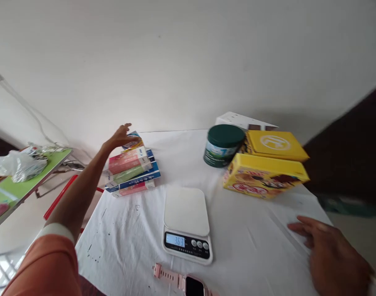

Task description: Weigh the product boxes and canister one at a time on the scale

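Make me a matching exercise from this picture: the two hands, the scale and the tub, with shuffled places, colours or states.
Column one
1. left hand
2. right hand
3. scale
4. tub

Column two
A. display lit
B. right side of the table, nearer the camera than the yellow boxes
C. dark green
D. at the stack on the left

Pairs: 1-D, 2-B, 3-A, 4-C

the right hand [333,255] is blurred, the pink watch [192,285] cropped below, a small box [138,144] partly hidden by the left hand [121,137].
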A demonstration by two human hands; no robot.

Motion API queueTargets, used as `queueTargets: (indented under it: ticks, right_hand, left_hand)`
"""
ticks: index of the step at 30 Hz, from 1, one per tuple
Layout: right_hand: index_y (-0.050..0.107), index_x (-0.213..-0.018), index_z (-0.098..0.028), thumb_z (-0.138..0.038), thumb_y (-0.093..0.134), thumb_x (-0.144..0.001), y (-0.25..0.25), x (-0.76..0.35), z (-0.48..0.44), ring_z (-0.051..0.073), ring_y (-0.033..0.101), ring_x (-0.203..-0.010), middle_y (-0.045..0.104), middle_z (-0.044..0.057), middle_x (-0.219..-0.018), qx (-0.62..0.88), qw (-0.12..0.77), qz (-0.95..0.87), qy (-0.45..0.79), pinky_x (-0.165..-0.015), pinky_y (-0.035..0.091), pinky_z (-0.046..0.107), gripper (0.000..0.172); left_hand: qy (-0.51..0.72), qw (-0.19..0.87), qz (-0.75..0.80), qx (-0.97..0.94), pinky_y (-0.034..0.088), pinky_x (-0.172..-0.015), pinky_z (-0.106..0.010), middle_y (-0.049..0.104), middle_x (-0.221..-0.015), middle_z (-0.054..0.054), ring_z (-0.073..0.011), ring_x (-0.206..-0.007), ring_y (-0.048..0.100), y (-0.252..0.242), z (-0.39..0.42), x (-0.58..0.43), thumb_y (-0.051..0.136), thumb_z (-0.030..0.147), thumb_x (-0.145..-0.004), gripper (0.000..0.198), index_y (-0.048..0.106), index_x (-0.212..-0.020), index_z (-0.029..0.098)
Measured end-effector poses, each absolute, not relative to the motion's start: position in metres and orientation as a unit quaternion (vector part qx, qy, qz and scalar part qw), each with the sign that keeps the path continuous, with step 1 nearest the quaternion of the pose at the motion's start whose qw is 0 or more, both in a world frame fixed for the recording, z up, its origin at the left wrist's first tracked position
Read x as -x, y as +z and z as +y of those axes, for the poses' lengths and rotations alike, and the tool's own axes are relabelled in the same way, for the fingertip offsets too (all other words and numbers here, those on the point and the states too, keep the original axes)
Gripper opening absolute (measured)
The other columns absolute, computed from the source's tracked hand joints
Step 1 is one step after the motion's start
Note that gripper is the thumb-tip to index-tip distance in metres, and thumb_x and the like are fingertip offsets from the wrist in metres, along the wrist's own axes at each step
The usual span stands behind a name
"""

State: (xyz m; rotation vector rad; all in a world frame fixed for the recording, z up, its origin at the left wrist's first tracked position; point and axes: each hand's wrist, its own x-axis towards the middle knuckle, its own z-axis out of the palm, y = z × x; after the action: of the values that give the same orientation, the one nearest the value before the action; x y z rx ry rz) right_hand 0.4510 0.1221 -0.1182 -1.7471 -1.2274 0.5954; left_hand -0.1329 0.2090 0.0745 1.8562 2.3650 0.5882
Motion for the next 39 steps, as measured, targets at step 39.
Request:
queueTargets:
  ticks: [39]
  right_hand:
    - [0.059,-0.097,-0.023,-0.056,0.029,-0.101,-0.094,-0.437,0.109,0.024,0.068,-0.083,0.076,0.014,-0.086,0.649,0.457,-0.561,0.233,-0.093,0.051,0.041,0.045]
  left_hand:
    - [0.294,0.166,0.596,-0.729,0.055,-0.073,-0.032,0.072,-0.102,-0.007,-0.0218,-0.092,0.067,0.056,0.060,-0.034,0.082,0.056,-0.085,0.044,0.068,-0.107,0.021]
